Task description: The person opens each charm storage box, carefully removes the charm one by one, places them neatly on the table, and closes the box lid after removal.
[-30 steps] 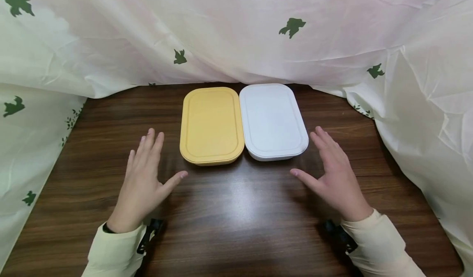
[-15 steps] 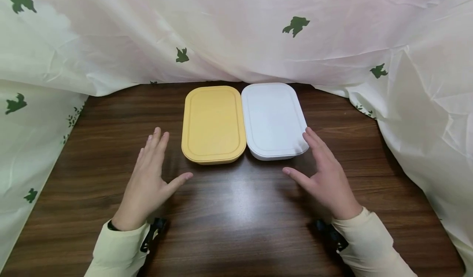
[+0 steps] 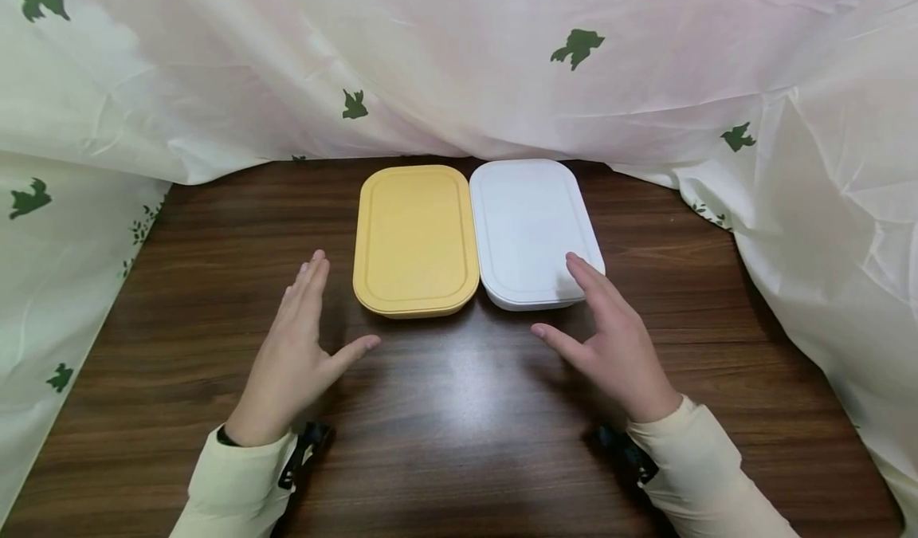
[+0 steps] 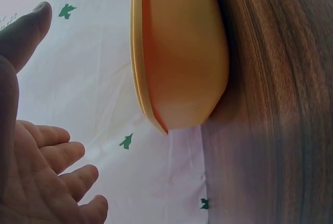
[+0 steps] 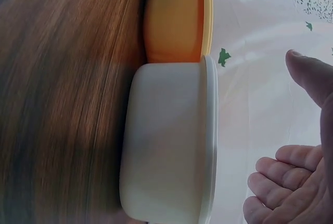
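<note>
Two lidded rectangular boxes stand side by side on the table, a yellow box (image 3: 416,239) on the left and a white box (image 3: 534,223) on the right. Both lids are on. My left hand (image 3: 290,363) hovers left of the yellow box's near corner, thumb spread from straight fingers, holding nothing. Over the near right corner of the white box, the fingertips of my right hand (image 3: 617,347) overlap its lid in the head view; this hand is empty too, with its thumb apart. In the right wrist view the white box (image 5: 166,140) shows its side wall, nearer than the yellow box (image 5: 177,21).
The dark wood-grain table (image 3: 459,458) reflects a bright patch of light in front of the boxes. A pale curtain (image 3: 459,60) printed with green birds hangs behind the boxes and along both sides of the table.
My right hand has moved left, from beside the white box to over its near right corner in the head view. The left hand has shifted slightly right. The boxes stay in place.
</note>
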`<state>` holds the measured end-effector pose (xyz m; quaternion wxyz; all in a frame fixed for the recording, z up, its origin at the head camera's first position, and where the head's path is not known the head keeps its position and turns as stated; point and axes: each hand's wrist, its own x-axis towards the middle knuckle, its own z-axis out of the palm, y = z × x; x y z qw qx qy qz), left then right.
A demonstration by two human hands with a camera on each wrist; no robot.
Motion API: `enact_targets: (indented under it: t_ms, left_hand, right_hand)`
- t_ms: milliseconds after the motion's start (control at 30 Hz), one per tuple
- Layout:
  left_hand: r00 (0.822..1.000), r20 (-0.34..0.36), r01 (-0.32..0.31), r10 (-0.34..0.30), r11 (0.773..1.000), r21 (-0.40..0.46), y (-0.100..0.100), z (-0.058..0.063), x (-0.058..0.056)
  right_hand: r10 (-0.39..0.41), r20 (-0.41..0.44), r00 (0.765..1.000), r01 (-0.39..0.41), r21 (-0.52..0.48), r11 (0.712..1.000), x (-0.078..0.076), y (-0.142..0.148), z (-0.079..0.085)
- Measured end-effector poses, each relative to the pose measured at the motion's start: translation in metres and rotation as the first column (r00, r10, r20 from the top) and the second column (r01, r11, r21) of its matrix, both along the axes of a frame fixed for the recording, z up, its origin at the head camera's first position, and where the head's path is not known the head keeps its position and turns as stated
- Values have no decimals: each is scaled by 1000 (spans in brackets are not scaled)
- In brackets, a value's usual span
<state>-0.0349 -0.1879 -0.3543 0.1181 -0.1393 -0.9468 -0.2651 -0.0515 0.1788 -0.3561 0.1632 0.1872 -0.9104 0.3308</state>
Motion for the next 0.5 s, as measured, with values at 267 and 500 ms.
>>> enact_targets:
  t_ms: [267,500]
  left_hand:
    - [1000,-9,-4,4,1000,23,4,-3,-1]
    - [1000,16,-21,20,999,39,7,-5,-2]
  right_hand:
    - [19,-2,1000,-19,-7,1000,-2,-8,-3]
    - [44,-9,999,-44,-5,999,-6,-17,-6]
